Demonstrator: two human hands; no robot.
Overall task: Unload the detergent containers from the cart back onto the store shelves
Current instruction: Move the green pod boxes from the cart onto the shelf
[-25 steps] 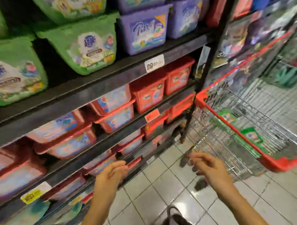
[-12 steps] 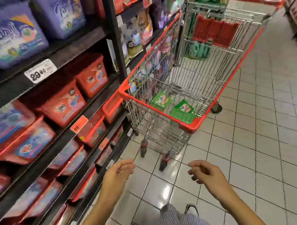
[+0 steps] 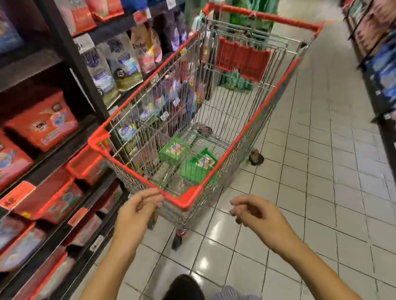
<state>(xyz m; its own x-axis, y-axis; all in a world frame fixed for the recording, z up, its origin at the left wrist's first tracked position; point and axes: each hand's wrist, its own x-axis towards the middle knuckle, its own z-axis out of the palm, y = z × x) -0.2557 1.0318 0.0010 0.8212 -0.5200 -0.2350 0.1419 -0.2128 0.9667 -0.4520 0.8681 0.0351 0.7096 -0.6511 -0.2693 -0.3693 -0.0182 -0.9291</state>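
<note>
Both hands are rising toward the cart [image 3: 255, 122], which is now sitting closer and filling more of the view than half a second ago. The left hand [image 3: 138, 211], earlier over the floor short of the cart, is now reaching its near rim. Its fingers are loosely curled and gripping nothing. Its fingertips are lining up with the red rim near the near right corner, and blur is hiding whether they are touching it. The right hand [image 3: 256, 213] is hovering over the floor tiles [image 3: 319, 190] just right of that corner, also loosely curled and holding nothing.

Two green detergent containers [image 3: 172, 151] are lying side by side at the bottom of the cart's near end, behind the wire wall and well below the rim. The cart's red handle [image 3: 266, 16] and the folded red seat flap [image 3: 243, 59] are sitting at the far end.

Dark store shelves [image 3: 54, 156] are running along the left, touching or just beside the cart's left side, carrying red tubs [image 3: 43, 120] with orange price tags [image 3: 15, 195]. Detergent pouches [image 3: 120, 62] are standing farther along. More shelving [image 3: 382, 78], blurred, is lining the right side of the aisle.
</note>
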